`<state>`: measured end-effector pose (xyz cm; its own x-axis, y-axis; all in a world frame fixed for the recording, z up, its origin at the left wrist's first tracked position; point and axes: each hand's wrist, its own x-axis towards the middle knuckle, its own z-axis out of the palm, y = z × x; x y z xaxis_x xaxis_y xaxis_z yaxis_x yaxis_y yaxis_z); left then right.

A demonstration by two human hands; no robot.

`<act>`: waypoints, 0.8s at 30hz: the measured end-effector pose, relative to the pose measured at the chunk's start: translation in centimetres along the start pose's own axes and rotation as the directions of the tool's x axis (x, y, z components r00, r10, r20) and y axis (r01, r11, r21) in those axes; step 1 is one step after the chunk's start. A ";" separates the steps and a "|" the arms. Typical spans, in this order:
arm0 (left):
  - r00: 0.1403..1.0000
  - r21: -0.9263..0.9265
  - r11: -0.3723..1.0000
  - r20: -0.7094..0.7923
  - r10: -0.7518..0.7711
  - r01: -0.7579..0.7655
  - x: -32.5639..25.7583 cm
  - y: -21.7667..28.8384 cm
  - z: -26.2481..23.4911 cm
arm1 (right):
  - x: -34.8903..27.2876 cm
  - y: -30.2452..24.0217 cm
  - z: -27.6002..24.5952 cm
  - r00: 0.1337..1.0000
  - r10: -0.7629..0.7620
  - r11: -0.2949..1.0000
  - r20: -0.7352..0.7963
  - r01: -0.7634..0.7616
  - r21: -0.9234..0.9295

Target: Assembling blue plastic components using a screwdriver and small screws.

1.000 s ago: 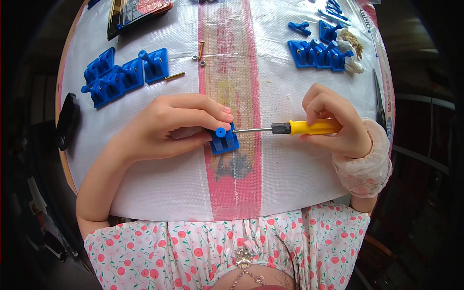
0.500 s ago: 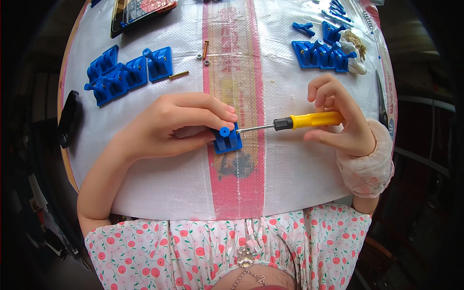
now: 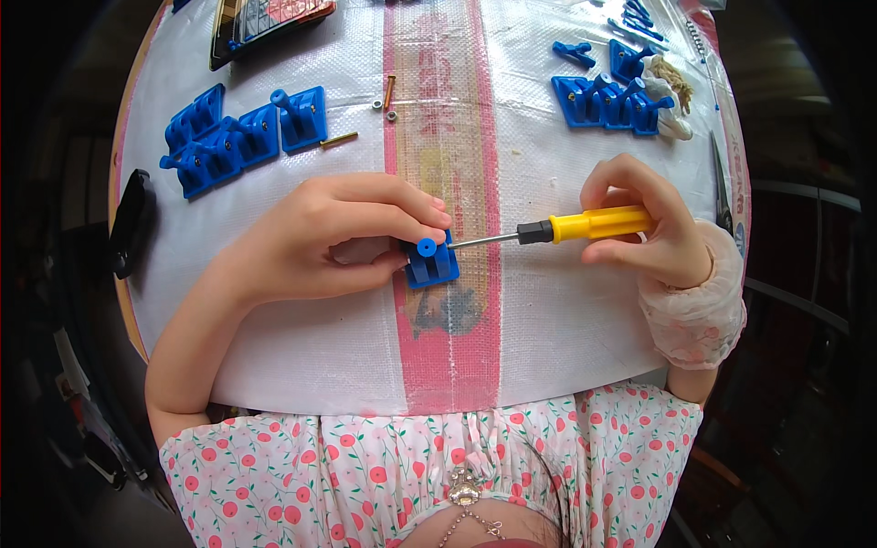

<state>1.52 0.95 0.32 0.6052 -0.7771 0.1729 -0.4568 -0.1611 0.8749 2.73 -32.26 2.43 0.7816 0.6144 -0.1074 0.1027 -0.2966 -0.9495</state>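
The blue block (image 3: 433, 267) lies on the pink-edged band (image 3: 450, 374) of the table cover, toward its left edge. The left hand (image 3: 343, 228) comes from the left of the band and is clamped on this block, with the fingers over its far side and the thumb at its left side. I think it holds so because the block is small and could turn under the tool. The right hand (image 3: 653, 219), well apart from the left one and to the right of the band, is curled around the yellow handle of a screwdriver (image 3: 594, 224). The shaft lies almost flat and reaches across the band, probably because the place which it meets is on the block's right side. How the tip sits there, I cannot tell.

The left fingers cover a part of the block, so they stand in the way of seeing it. At the far part of the band, a bolt (image 3: 389, 92) and a nut (image 3: 392, 116) lie on its left edge; a brass pin (image 3: 340, 140) is to the left of it. Farther left is a group of blue parts (image 3: 224, 148), and to the right of the band another blue group (image 3: 585, 102), just beside a rope bundle (image 3: 674, 82).
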 end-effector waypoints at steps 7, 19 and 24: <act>1.000 -0.006 1.000 -0.015 -0.002 0.002 0.1 0.2 0.1 | 0.5 -0.4 -0.5 0.995 -0.090 0.968 0.049 0.099 -0.233; 1.000 0.004 1.000 -0.024 0.019 -0.018 0.1 0.0 0.2 | 0.0 -2.0 -0.2 0.980 0.148 0.979 0.132 -0.126 -0.160; 0.999 0.009 1.000 -0.024 0.025 -0.025 0.3 0.0 0.2 | -0.5 -0.6 -0.3 0.993 0.020 0.988 0.117 -0.002 -0.152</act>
<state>1.54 0.63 0.32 0.6089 -0.7661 0.2056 -0.4778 -0.1474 0.8660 2.48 -32.56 3.17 0.7059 0.6899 -0.1605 0.1933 -0.4056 -0.8934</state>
